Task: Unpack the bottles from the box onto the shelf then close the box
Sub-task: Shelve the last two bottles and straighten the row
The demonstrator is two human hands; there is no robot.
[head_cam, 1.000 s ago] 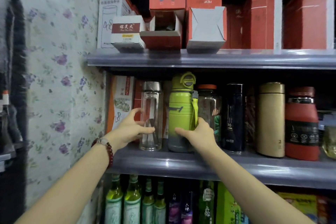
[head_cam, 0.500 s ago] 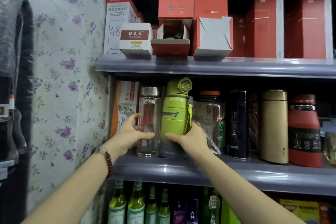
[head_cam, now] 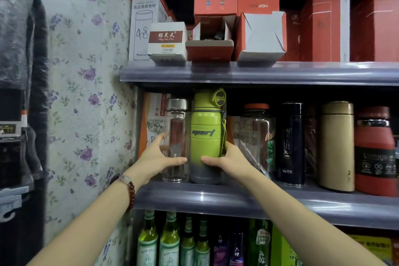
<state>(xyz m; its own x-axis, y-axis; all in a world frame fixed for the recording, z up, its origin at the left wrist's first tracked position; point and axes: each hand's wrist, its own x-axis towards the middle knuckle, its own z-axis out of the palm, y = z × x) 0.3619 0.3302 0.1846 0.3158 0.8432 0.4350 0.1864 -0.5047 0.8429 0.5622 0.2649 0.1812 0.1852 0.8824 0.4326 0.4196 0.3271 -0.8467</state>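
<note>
A clear glass bottle (head_cam: 177, 127) with a silver cap stands upright at the left of the grey middle shelf (head_cam: 237, 198). My left hand (head_cam: 158, 158) wraps around its lower part. Touching it on the right stands a lime-green sports bottle (head_cam: 206, 134) with a grey base, and my right hand (head_cam: 226, 158) grips its lower right side. On the upper shelf (head_cam: 259, 73), an open red box (head_cam: 210, 39) lies with its flaps apart, something dark inside.
To the right on the middle shelf stand a clear orange-capped bottle (head_cam: 257, 140), a dark flask (head_cam: 291, 142), a gold flask (head_cam: 336, 147) and a red bottle (head_cam: 375, 151). Red and white boxes (head_cam: 261, 36) crowd the upper shelf. Green glass bottles (head_cam: 168, 242) fill the bottom shelf. A floral wall (head_cam: 86, 93) bounds the left.
The green bottle has slid left with my right hand until it touches the glass bottle. My left hand has stayed on the glass bottle. The view has drawn closer.
</note>
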